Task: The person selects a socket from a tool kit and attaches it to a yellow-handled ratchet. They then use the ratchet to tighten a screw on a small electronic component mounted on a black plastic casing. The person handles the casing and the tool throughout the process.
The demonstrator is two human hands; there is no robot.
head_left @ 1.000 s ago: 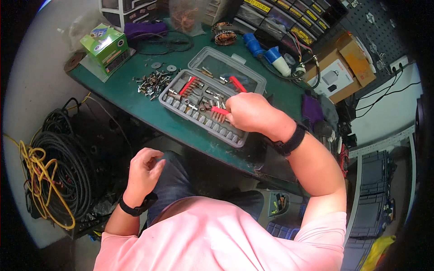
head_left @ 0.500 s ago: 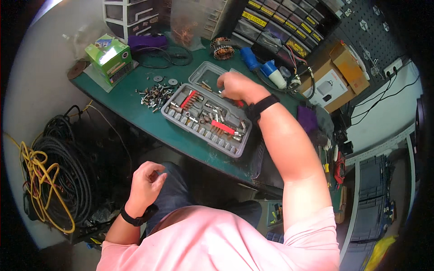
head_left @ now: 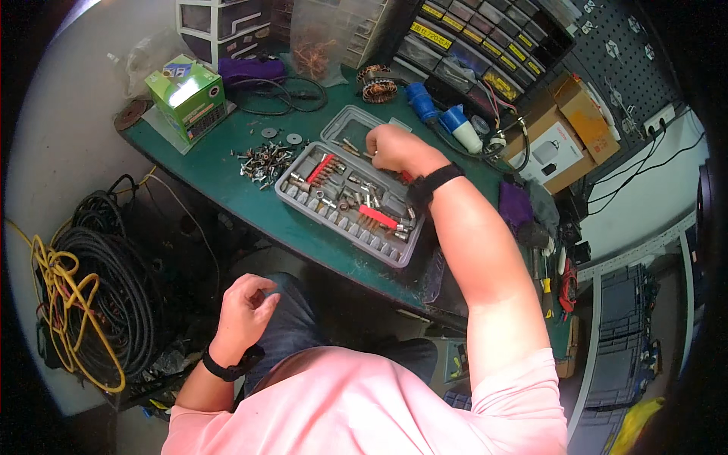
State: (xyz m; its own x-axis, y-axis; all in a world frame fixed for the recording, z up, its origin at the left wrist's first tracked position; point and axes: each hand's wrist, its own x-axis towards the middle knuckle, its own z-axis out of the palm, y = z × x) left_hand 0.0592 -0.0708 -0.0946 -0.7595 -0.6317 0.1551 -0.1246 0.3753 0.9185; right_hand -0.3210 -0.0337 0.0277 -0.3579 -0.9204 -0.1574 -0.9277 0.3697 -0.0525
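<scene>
A grey plastic socket-set case (head_left: 309,203) lies unfolded on the green table, its lid at the far side. Sockets, short bits and red bit strips (head_left: 378,218) fill its near half. My right hand (head_left: 396,149) is closed over the lid half, fingertips pointing down beside a few slim metal pieces (head_left: 349,145). What its fingers grip, if anything, is hidden. My left hand (head_left: 244,311) hovers above my knee, off the table, loosely curled with thumb and forefinger apart and nothing visible in it. A pile of screws (head_left: 265,163) and two washers (head_left: 294,139) lie left of the case.
A green box (head_left: 186,102) stands at the table's left end. Copper-wound coils (head_left: 378,85), blue plug connectors (head_left: 459,125) and a cardboard box (head_left: 557,148) line the back. Coiled black cable (head_left: 114,296) and yellow cord sit at lower left. Hand tools (head_left: 547,292) are at right.
The view has shifted slightly, so the table appears a little further right. My right hand stays over the case's lid half, with only a small movement. The left hand has not moved.
</scene>
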